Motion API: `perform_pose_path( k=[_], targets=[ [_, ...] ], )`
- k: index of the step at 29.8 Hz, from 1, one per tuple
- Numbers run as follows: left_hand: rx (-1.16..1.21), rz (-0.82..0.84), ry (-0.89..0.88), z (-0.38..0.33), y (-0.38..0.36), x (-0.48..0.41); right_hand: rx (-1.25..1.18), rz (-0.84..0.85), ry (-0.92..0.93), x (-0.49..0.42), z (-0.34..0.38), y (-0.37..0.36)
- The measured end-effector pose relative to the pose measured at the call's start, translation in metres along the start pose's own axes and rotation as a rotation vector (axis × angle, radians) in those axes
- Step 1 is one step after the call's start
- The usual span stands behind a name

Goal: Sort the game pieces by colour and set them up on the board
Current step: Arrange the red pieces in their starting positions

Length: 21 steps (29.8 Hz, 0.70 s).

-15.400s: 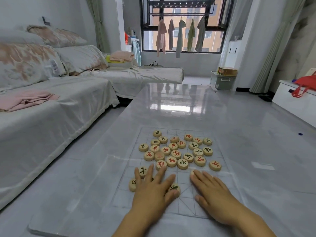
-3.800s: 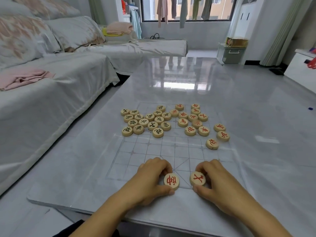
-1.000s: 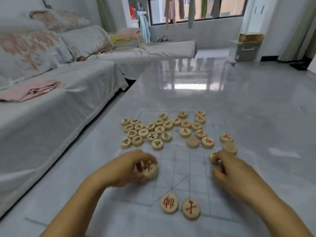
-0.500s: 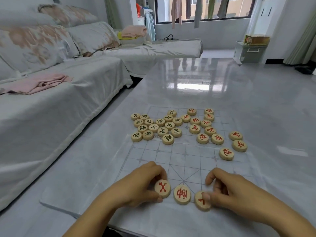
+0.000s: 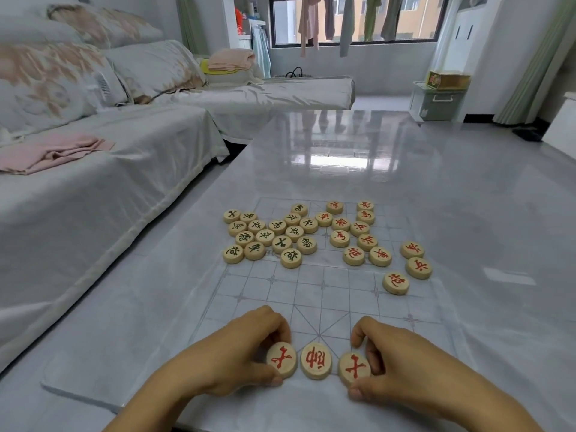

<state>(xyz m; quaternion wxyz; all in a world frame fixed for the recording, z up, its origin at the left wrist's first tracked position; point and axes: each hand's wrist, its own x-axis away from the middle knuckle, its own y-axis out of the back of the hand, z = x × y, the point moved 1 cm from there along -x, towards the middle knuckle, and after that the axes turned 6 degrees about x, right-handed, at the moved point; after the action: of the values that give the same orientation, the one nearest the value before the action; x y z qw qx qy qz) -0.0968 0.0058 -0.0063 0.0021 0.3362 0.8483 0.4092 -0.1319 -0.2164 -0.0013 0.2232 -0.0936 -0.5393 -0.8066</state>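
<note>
Glossy grey table (image 5: 467, 198) carries a clear board (image 5: 324, 294) whose near edge is hard to trace. Left hand (image 5: 237, 353) and right hand (image 5: 402, 366), forearms cut off below, each pinch a red piece flanking a third (image 5: 315, 360) on the nearest row. Beyond lie green pieces (image 5: 268, 236) left, red pieces (image 5: 364, 241) right, seemingly all face-up.

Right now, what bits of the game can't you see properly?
All from the head view:
- The left hand covers the near-left rim of its red piece.
- The right hand hides the right edge of its red piece.
- The far dark-lettered pieces are too small to read.
- The clear board has faint lines; its far edge is hard to trace against the glare.
- Both forearms are cut off by the bottom edge.
</note>
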Motion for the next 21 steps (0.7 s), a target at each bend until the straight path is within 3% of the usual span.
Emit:
perform_pose_path(
  k=[5, 9, 12, 21],
  targets=[
    [-0.006, 0.024, 0.003, 0.001, 0.003, -0.002, -0.136, -0.043, -0.055, -0.001, -0.007, 0.007],
    [0.020, 0.044, 0.013, 0.002, 0.006, -0.004, -0.131, -0.491, -0.198, -0.014, -0.048, 0.020],
    [0.048, 0.035, 0.042, 0.003, 0.007, -0.003, -0.098, -0.670, -0.303, -0.027, -0.082, 0.028],
    [0.222, -0.051, 0.029, 0.014, 0.019, -0.019, 0.034, -0.591, -0.269, -0.045, -0.100, 0.032]
  ],
)
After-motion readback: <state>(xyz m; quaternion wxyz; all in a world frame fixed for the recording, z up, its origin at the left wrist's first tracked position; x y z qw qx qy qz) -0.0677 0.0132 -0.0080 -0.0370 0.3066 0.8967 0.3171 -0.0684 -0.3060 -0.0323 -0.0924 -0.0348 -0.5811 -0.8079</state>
